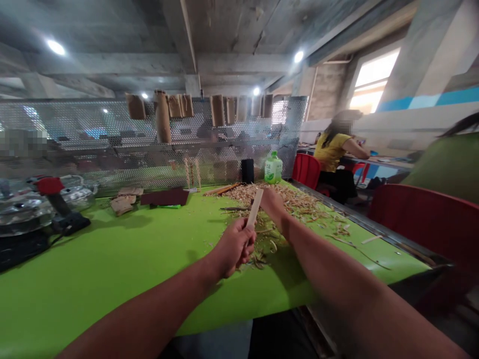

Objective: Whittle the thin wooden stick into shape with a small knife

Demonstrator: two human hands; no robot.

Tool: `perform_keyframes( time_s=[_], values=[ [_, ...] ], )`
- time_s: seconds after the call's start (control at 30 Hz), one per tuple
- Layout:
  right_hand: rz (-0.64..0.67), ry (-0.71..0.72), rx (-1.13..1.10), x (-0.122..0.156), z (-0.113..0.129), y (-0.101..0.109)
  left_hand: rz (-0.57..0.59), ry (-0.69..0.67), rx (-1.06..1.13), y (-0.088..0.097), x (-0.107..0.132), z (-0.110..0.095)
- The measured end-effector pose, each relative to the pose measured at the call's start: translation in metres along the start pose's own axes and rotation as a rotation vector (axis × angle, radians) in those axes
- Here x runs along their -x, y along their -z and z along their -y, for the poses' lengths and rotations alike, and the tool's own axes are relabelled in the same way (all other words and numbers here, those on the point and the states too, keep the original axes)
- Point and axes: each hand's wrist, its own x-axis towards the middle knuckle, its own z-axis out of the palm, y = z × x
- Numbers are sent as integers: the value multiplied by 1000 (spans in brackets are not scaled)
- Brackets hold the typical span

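Note:
My left hand (235, 247) is closed around the lower end of a flat, pale wooden strip (255, 208), which points up and away from me over the table. My right hand (272, 202) is just beyond and to the right of the strip's upper end. It looks curled into a fist, but blur and the angle hide what its fingers hold. Curled wood shavings (299, 199) are heaped behind and right of my hands, and some lie beneath them. A thin dark tool (235, 209) lies on the table left of the strip.
The green tabletop (149, 264) ends at a perforated metal screen (224, 172). Near the screen are a green-labelled bottle (273, 168), a black box (247, 171) and brown sheets (164, 197). A red-and-black power drill (56, 199) and metal pots (22, 217) occupy the left. A person in yellow (333, 149) sits beyond.

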Motion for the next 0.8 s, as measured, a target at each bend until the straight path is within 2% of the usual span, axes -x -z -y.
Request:
perform_keyframes(
  time_s=[0.1, 0.2, 0.3, 0.4, 0.57, 0.8],
  values=[
    [-47, 21, -19, -2, -3, 1, -45, -73, 36, 5, -6, 1],
    [-91, 127, -33, 9, 10, -3, -149, -101, 46, 19, -16, 0],
    [-59, 288, -26, 28, 29, -9, -233, -127, 35, 29, -23, -4],
    [8, 421, 39, 46, 43, -13, -273, -181, 16, 32, -26, -7],
    [36, 448, 154, 60, 50, -10, -293, -175, -34, 32, -25, -10],
    [17, 464, 204, 53, 47, -8, -307, -135, -54, 22, -18, -13]
  ],
)
